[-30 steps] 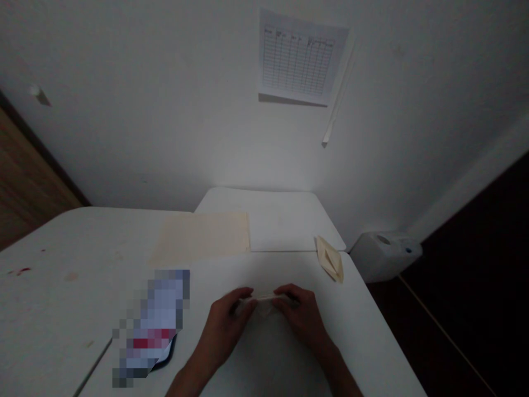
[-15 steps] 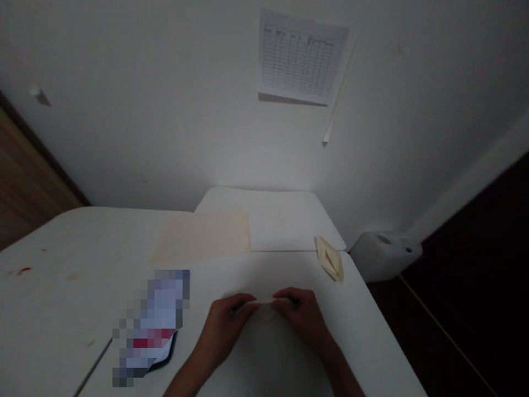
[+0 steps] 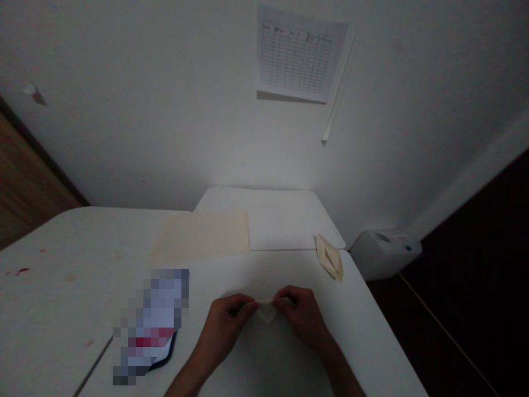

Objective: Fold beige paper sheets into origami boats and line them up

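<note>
A small cream piece of folded paper (image 3: 266, 312) is stretched between my two hands over the white table, its lower part coming to a point. My left hand (image 3: 223, 326) pinches its left end between thumb and fingers. At the other end, the thumb and fingers of my right hand (image 3: 305, 315) are closed on it. The fingers cover much of the paper. Beyond my right hand, near the table's right edge, lies another folded cream paper (image 3: 329, 259).
A pale cream sheet (image 3: 202, 237) lies flat at the back. To my left is a blurred-out flat object with a dark rounded edge, like a phone (image 3: 165, 309). A white plastic container (image 3: 382, 256) stands right of the table (image 3: 351, 353). A printed chart (image 3: 295, 58) hangs on the wall.
The folded paper between my fingers has tilted, and more of its pointed lower part now shows. My right hand has risen very slightly; both hands keep their pinch.
</note>
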`<act>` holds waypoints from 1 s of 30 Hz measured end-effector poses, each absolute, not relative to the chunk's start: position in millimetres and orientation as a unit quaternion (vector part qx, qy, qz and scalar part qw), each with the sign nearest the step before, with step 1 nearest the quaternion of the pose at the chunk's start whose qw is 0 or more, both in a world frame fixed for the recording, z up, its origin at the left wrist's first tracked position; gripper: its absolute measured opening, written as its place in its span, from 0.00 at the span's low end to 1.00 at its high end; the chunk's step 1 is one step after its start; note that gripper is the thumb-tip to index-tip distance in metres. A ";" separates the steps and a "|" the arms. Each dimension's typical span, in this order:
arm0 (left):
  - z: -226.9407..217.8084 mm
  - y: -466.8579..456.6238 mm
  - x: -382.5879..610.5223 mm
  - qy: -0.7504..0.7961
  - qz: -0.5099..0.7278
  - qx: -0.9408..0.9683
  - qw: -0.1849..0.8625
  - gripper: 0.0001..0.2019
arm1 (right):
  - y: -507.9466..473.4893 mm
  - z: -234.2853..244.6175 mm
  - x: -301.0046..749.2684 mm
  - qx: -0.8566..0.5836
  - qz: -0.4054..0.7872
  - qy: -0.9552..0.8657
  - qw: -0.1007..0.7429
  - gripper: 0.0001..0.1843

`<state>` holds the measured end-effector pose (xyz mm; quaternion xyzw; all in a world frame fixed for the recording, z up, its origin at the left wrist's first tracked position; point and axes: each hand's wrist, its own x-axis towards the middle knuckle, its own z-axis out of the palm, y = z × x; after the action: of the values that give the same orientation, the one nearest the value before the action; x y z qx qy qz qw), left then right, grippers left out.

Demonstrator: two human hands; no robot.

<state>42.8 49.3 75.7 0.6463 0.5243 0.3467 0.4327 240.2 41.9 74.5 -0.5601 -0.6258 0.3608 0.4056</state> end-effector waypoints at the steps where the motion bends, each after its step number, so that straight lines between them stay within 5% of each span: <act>1: 75.0 49.7 42.7 0.524 0.349 0.644 0.434 0.14 | 42.0 73.9 240.3 -0.561 0.359 -0.627 0.404 0.07; 11: 74.1 45.5 45.4 0.511 0.335 0.668 0.425 0.13 | 36.9 68.8 243.1 -0.561 0.290 -0.686 0.362 0.08; 30: 69.9 46.9 43.2 0.519 0.344 0.655 0.429 0.15 | 39.1 76.0 241.7 -0.539 0.368 -0.659 0.373 0.07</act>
<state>43.2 46.9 69.9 0.6547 0.5189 0.3438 0.4288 241.7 39.1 76.0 -0.5394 -0.6593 0.3682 0.3726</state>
